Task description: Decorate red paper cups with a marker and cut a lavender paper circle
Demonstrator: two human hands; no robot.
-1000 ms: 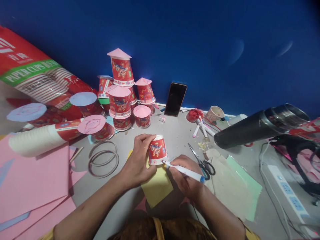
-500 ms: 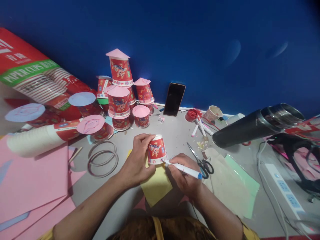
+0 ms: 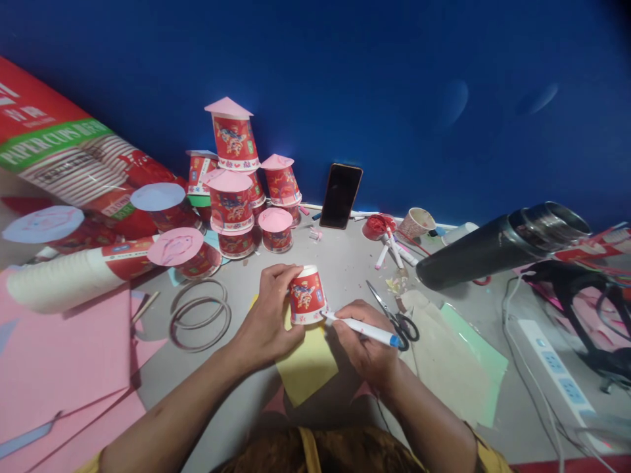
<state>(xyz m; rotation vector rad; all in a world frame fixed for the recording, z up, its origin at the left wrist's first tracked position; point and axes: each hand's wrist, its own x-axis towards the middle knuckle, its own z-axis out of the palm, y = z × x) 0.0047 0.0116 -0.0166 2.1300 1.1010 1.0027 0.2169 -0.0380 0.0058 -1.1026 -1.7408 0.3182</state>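
My left hand [image 3: 276,315] grips a red printed paper cup [image 3: 306,295] from its left side. The cup is upside down, its white base up and its rim band low, marked with small pink patterns. In my right hand [image 3: 367,341] is a white marker [image 3: 367,330] with a blue end. Its dark tip is at the right part of the cup's rim band; whether it touches I cannot tell. Beneath the cup and my left hand lies a sheet of yellow paper [image 3: 308,371].
Decorated cups [image 3: 231,203] with pink paper roofs stand stacked at the back left. Scissors [image 3: 394,315] lie right of my right hand. A phone [image 3: 341,196] leans on the blue wall. Tape rings [image 3: 200,325], pink paper [image 3: 64,341], a dark thermos [image 3: 493,246] and a power strip [image 3: 557,368] surround the work.
The view has shifted slightly, so most things sit a little further left. The marker tip stays by the cup's rim band, and both hands keep their holds.
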